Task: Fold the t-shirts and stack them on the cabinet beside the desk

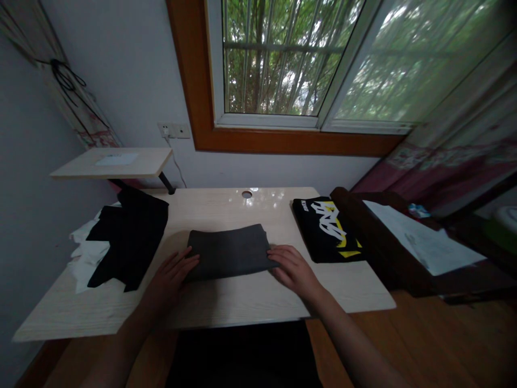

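Note:
A dark grey garment (pixel 230 251), folded into a flat rectangle, lies on the table in front of me. My left hand (pixel 173 272) holds its left edge, fingertips on top and the thumb hidden. At the opposite end, my right hand (pixel 294 269) grips the lower right corner between fingers and thumb. To the right rests a folded black T-shirt (pixel 329 229) with white and yellow print. A loose heap of clothes sits on the left, with a black garment (pixel 139 231) over white cloth (pixel 83 269).
The pale wooden table (pixel 258 302) stands against the wall under a window. A small raised shelf (pixel 141 168) carries a sheet of paper at the back left. Past the table's right edge is dark brown furniture (pixel 371 242) with a white sheet (pixel 428 242) on it.

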Motion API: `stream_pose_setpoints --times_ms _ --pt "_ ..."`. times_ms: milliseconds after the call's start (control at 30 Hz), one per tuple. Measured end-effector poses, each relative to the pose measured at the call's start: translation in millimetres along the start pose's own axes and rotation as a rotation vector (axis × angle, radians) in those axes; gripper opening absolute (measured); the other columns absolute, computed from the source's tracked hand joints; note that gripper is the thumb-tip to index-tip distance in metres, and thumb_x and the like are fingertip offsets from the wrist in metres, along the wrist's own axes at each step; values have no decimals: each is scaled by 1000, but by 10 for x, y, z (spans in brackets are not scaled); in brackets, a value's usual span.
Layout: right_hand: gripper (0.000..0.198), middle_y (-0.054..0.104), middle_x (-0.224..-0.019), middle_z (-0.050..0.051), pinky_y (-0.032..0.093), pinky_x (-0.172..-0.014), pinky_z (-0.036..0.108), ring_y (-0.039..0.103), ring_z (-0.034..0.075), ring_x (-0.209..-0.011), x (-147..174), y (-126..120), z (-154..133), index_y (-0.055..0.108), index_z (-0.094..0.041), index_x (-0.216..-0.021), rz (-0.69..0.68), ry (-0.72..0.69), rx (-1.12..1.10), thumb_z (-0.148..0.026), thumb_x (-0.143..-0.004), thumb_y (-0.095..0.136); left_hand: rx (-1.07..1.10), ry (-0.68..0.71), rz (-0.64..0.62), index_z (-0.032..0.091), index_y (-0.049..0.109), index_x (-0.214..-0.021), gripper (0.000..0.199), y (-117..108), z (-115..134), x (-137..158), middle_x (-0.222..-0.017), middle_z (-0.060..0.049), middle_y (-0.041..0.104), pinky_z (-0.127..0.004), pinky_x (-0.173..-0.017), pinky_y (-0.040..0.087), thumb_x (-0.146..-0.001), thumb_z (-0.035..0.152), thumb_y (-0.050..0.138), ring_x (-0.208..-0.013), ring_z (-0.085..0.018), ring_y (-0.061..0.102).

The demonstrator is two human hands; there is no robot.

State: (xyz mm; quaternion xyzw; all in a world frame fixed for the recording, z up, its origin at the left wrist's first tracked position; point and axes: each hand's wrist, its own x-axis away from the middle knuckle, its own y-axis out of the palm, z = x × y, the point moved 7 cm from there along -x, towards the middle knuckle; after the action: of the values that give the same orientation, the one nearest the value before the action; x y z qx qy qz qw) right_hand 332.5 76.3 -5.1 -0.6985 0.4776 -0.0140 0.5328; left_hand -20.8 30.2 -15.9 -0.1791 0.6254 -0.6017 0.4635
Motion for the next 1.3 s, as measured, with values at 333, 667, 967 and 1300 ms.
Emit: stream_pose_setpoints --times_ms 333,667,967,1300 --pt "27 69 -105 6 53 -88 37 64 24 -98 -279 -342 164 61 -24 -111 312 464 -355 -45 -100 49 483 -543 199 21 55 -124 37 -375 -187 -256 -112 -9 70 -41 -89 58 -93 40 50 -103 -25 69" --pt "47 65 -80 -2 46 -62 29 60 19 -71 -511 332 776 57 -24 -108 264 909 -750 -59 -79 64 949 -1018 201 19 53 -129 44 122 -432 -590 -114 -11 69 -35 -83 57 -93 44 53 -100 -23 69" --pt "85 61 -123 9 55 -82 36 68 23 -98 -418 402 702 27 -30 -153 56 906 -783 -54 -83 69 1025 -1043 119 20 30 -151 82 456 -609 -501 -126 -18 66 -39 -87 58 -85 48 68 -105 -25 71" --pt "77 60 -116 8 54 -87 38 63 22 -98 -125 206 504 39 -24 -149 -152 667 -516 -40 -82 74 541 -853 -142 17 27 -154 90 217 -326 -244 -93 -7 68 -40 -75 55 -83 58 63 -80 -27 71"
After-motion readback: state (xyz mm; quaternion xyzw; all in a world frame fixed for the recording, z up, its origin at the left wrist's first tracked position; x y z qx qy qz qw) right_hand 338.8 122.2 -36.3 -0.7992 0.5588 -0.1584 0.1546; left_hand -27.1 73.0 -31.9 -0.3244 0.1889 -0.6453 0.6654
